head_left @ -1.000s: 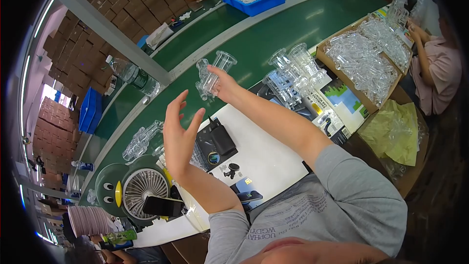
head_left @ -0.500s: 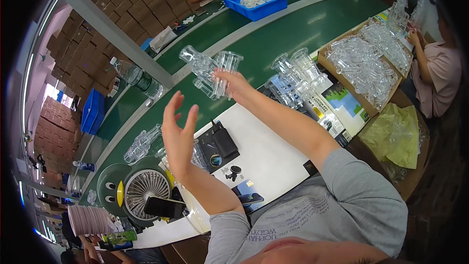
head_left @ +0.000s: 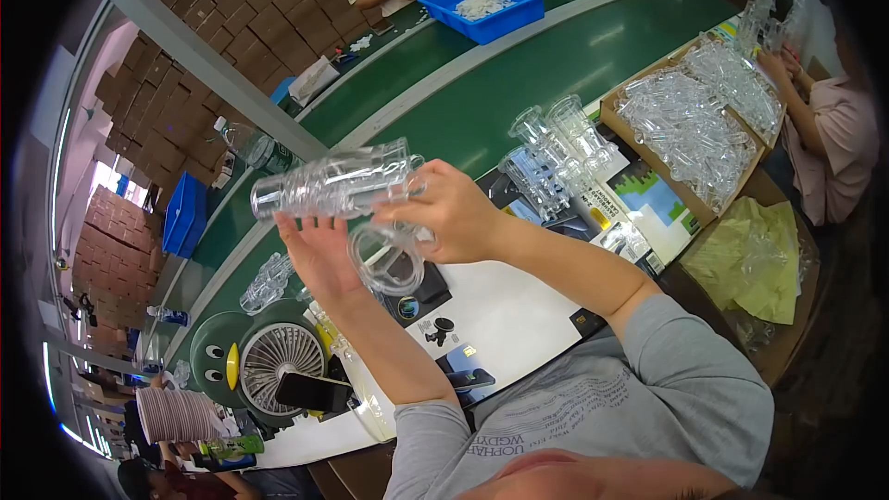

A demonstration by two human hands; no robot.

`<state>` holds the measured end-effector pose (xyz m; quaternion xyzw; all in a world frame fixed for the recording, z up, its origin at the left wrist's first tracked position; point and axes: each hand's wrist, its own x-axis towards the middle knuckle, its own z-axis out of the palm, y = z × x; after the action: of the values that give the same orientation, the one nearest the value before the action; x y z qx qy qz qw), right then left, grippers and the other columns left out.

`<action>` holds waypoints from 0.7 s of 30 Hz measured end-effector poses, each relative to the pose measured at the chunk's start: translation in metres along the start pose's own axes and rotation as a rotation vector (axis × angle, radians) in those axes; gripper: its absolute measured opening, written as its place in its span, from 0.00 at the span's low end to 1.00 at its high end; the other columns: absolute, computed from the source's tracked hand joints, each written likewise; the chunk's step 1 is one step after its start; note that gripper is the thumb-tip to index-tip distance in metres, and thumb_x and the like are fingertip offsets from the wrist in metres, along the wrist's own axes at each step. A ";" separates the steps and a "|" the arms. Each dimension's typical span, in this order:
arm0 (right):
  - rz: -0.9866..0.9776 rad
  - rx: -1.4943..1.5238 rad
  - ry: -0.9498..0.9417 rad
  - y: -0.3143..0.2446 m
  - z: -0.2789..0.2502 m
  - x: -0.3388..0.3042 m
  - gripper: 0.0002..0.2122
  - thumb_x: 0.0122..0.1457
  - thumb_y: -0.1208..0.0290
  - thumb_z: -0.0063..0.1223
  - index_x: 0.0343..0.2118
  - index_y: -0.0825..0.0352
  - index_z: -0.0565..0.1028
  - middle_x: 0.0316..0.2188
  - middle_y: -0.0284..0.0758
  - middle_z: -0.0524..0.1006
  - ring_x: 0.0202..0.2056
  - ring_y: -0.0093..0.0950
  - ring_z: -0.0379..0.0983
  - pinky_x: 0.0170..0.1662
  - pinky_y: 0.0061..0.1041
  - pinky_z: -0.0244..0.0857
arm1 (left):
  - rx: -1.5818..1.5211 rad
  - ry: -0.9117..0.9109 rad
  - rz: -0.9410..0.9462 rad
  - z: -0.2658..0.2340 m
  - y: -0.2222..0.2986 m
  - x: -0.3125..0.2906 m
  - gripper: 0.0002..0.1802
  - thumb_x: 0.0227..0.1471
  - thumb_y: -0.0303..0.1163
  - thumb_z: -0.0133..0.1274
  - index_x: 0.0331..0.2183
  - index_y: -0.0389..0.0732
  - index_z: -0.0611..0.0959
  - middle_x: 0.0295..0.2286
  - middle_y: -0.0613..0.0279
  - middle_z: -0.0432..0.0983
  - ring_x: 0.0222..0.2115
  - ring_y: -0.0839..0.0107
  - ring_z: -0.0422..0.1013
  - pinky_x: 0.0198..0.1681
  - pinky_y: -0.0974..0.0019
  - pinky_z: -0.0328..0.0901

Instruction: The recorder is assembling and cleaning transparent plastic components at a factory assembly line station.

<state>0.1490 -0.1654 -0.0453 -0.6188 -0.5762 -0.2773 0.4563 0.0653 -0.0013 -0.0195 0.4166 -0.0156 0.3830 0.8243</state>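
Note:
My right hand (head_left: 449, 213) grips a clear plastic tube-shaped piece (head_left: 324, 183), which lies sideways above the bench. Below that hand hangs a clear round ring-like part (head_left: 387, 261); whether it joins the tube is unclear. My left hand (head_left: 324, 255) is just under the tube's left end, fingers apart and palm turned up; contact with the tube cannot be made out. Similar clear pieces (head_left: 556, 143) stand in a cluster to the right, and another clear piece (head_left: 267, 284) lies at the left.
A cardboard box (head_left: 639, 143) full of clear parts stands at the right, near another person (head_left: 829, 120). A green fan (head_left: 269, 361) with a phone (head_left: 313, 393) leaning on it is at lower left. Across the green belt (head_left: 435, 116) are a blue bin (head_left: 486, 23) and a seated person.
My right hand has turned the clear pieces from upright to sideways and brought them lower, toward my left hand. The left hand has moved lower and left, under the tube.

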 end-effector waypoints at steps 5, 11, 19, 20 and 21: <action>-0.049 0.054 -0.221 -0.010 -0.008 -0.002 0.18 0.38 0.69 0.61 0.37 0.54 0.75 0.41 0.30 0.73 0.45 0.32 0.67 0.46 0.30 0.59 | -0.089 0.122 -0.008 -0.019 0.012 0.006 0.24 0.54 0.43 0.45 0.46 0.36 0.67 0.45 0.50 0.67 0.46 0.58 0.64 0.51 0.48 0.57; 0.052 0.291 -0.248 -0.015 -0.042 0.006 0.18 0.36 0.72 0.62 0.35 0.59 0.74 0.41 0.33 0.71 0.43 0.32 0.68 0.44 0.29 0.62 | -0.186 0.279 0.218 -0.018 0.043 -0.001 0.27 0.46 0.39 0.45 0.45 0.30 0.67 0.45 0.42 0.65 0.46 0.56 0.64 0.52 0.50 0.58; 0.466 0.476 -0.501 -0.005 -0.066 0.008 0.23 0.42 0.62 0.64 0.39 0.67 0.67 0.27 0.38 0.76 0.31 0.31 0.74 0.35 0.25 0.65 | -0.337 0.116 0.295 -0.003 0.042 -0.013 0.21 0.45 0.41 0.47 0.36 0.34 0.71 0.37 0.53 0.68 0.42 0.58 0.65 0.53 0.52 0.57; 0.464 0.514 -0.487 -0.002 -0.064 0.006 0.23 0.42 0.63 0.64 0.39 0.67 0.67 0.27 0.38 0.76 0.31 0.31 0.74 0.35 0.25 0.65 | -0.334 0.070 0.271 0.001 0.040 -0.014 0.20 0.45 0.41 0.47 0.36 0.35 0.70 0.36 0.54 0.67 0.42 0.57 0.65 0.53 0.52 0.57; 0.462 0.550 -0.473 -0.001 -0.064 0.006 0.22 0.42 0.63 0.64 0.38 0.67 0.67 0.27 0.38 0.76 0.31 0.30 0.74 0.35 0.26 0.65 | -0.331 0.024 0.247 0.003 0.039 -0.015 0.20 0.45 0.42 0.47 0.35 0.36 0.70 0.36 0.55 0.67 0.42 0.57 0.65 0.53 0.52 0.57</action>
<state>0.1604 -0.2194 -0.0127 -0.6333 -0.5637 0.1456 0.5100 0.0307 0.0015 0.0037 0.2658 -0.1195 0.4783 0.8285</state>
